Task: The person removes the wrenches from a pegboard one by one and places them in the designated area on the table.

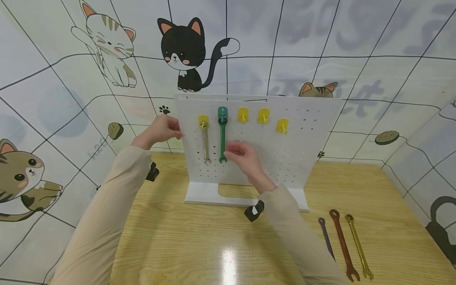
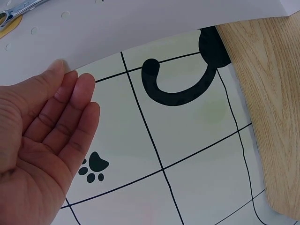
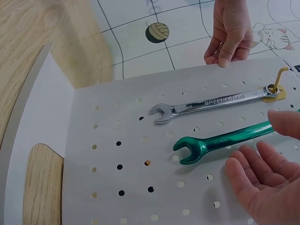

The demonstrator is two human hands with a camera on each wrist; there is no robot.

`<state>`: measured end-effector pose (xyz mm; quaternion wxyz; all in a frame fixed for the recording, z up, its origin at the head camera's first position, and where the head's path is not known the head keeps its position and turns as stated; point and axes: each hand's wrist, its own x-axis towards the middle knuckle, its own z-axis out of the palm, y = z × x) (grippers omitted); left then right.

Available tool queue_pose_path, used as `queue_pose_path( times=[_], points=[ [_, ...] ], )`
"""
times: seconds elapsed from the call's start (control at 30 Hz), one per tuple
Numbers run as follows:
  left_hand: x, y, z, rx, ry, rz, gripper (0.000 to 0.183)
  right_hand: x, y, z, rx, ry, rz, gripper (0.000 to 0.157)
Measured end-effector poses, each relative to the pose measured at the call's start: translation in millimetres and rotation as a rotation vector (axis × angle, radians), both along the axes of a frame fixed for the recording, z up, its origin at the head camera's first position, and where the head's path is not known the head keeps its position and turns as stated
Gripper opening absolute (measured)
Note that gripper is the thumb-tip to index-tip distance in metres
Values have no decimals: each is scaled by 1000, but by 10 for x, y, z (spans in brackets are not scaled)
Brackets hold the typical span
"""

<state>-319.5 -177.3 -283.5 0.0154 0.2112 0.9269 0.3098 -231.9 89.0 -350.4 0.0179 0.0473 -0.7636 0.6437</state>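
A white pegboard (image 1: pixel 285 158) stands upright on the table. On its left edge my left hand (image 1: pixel 162 130) pinches the board between thumb and fingers, as the left wrist view also shows. A silver combination wrench (image 3: pixel 211 104) hangs by its ring end from a yellow hook (image 1: pixel 203 120). Beside it a green combination wrench (image 1: pixel 223 138) hangs from a green hook (image 1: pixel 222 112), open jaw downward. My right hand (image 1: pixel 246 158) is next to the green wrench's lower shaft, thumb and fingers apart. Whether a fingertip touches it I cannot tell.
Further yellow hooks (image 1: pixel 263 116) sit bare to the right of the green wrench. On the table (image 1: pixel 185 245) at right lie a purple wrench (image 1: pixel 326 238), a red-brown wrench (image 1: pixel 343 245) and a gold wrench (image 1: pixel 359 247). A cat-patterned wall covering (image 1: pixel 249 75) rises behind.
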Motion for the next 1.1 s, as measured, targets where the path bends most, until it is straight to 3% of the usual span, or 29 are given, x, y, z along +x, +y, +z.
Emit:
queue_pose_path(
  times=[0.6, 1.1],
  points=[
    [3, -1, 9, 0, -12, 11, 8, -142, -114, -12, 52, 31, 11, 27],
    [7, 3, 5, 1, -10, 12, 9, -40, -175, -42, 52, 86, -6, 10]
  ],
)
